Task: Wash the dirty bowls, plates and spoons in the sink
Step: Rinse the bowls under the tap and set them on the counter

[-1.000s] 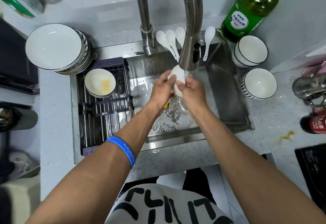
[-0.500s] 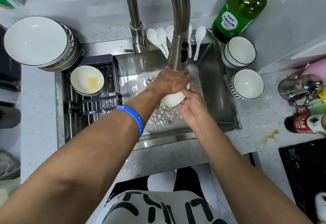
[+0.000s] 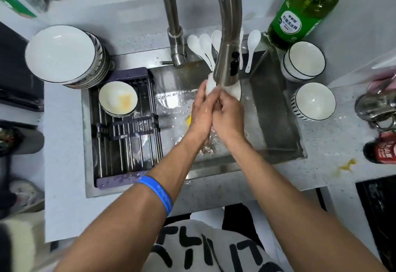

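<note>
Both hands hold a small white bowl [image 3: 233, 90] under the tap head [image 3: 228, 65] in the middle of the steel sink [image 3: 274, 100]. My left hand [image 3: 200, 115] grips its left rim. My right hand [image 3: 229, 113] grips the near side. The tap head and my fingers hide most of the bowl. A dirty bowl with a yellow stain [image 3: 117, 98] sits on the drying rack [image 3: 126, 130] at the sink's left. Several white spoons [image 3: 203, 46] lean on the sink's back edge.
A stack of plates [image 3: 62, 54] stands on the counter at back left. Two white bowls [image 3: 303, 60] [image 3: 314, 101] and a green detergent bottle [image 3: 304, 8] stand right of the sink. A yellow spill [image 3: 348, 164] marks the right counter near a metal kettle [image 3: 377, 105].
My left hand has come off the top of the bowl to its left rim. Both hands now sit close together at the bowl's near side, which has turned under the tap.
</note>
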A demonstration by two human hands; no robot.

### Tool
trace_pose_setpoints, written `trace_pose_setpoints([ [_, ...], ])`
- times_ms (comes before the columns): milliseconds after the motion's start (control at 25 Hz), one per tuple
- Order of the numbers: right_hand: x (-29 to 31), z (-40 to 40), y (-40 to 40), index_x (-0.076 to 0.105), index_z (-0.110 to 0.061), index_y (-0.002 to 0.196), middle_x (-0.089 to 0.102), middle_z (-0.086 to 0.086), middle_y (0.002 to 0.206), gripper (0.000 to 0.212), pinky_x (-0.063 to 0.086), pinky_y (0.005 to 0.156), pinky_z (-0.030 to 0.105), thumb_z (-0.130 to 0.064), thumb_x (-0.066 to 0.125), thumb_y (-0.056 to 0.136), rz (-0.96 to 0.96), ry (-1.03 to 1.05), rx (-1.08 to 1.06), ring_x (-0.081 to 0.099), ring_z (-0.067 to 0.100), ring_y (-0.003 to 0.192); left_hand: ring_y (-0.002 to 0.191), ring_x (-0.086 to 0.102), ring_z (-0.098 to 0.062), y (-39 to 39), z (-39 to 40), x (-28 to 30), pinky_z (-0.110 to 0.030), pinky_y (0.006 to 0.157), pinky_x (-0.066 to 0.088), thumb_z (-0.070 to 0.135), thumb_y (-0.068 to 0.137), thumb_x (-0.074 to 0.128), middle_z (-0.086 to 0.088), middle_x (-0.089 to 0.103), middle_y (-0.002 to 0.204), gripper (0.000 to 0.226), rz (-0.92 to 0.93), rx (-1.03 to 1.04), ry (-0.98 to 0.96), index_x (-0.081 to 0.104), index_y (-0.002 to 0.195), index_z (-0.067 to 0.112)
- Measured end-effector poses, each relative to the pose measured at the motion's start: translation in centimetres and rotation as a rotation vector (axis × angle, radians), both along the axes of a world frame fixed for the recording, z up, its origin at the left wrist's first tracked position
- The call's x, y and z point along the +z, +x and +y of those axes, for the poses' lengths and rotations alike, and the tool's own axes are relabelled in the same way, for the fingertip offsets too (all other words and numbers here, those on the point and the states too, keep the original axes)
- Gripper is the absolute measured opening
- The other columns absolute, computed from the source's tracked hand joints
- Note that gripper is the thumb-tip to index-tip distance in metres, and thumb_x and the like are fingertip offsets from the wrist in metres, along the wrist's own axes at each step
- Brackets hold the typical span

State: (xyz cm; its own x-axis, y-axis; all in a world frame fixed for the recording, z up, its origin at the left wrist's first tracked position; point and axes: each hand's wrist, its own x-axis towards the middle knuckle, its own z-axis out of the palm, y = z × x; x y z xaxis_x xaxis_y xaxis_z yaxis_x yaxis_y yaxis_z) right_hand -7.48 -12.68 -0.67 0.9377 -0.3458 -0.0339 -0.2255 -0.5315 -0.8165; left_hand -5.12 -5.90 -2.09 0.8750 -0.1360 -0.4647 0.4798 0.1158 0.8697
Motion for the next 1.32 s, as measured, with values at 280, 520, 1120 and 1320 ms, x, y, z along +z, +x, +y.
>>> trace_pose_setpoints([
  [280, 0.0, -0.5, 0.3, 0.057, -0.006, 0.123, 0.072, 0.016, 0.100, 0.037, 0.056, 0.075, 0.045, 0.003, 0.048, 0.089, -0.013, -0.167, 0.330, 0.067, 0.036, 0.088, 0.103, 0.066, -0.024, 2.7, 1.3, 0.7, -0.052, 0.098, 0.051, 0.046, 0.079, 0.056, -0.004, 0.072, 0.103, 0.035, -0.014, -0.064, 0.178, 0.067, 0.104, 0.024],
  [520, 0.6, -2.8, -0.1, 0.067, -0.012, 0.097, 0.072, 0.010, 0.084, 0.021, 0.042, 0.060, 0.034, 0.001, 0.061, 0.082, 0.055, -0.751, 0.595, 0.064, 0.035, 0.074, 0.106, 0.066, -0.031, 3.6, 1.6, 1.2, -0.049, 0.072, 0.061, 0.038, 0.090, 0.046, -0.011, 0.068, 0.114, 0.032, 0.043, -0.008, 0.137, 0.063, 0.113, 0.024],
  [1120, 3.6, -4.6, -0.4, 0.061, -0.010, 0.108, 0.071, 0.009, 0.088, 0.020, 0.029, 0.058, 0.034, -0.009, 0.056, 0.089, 0.138, -0.946, 0.927, 0.064, 0.033, 0.073, 0.068, 0.059, -0.019, 1.3, 1.6, 1.7, -0.026, 0.049, 0.050, 0.010, 0.077, 0.041, -0.005, 0.062, 0.081, 0.023, 0.416, 0.042, -0.074, 0.057, 0.094, 0.009],
  [1320, 1.5, -4.5, -2.3, 0.066, -0.004, 0.096, 0.066, 0.013, 0.063, 0.030, 0.031, 0.048, 0.029, 0.001, 0.070, 0.067, 0.061, -0.918, 0.737, 0.063, 0.034, 0.051, 0.089, 0.067, -0.036, 3.9, -0.5, 2.7, -0.034, 0.068, 0.054, -0.002, 0.084, 0.050, -0.018, 0.070, 0.094, 0.022, 0.050, -0.337, 0.610, 0.067, 0.098, 0.002],
])
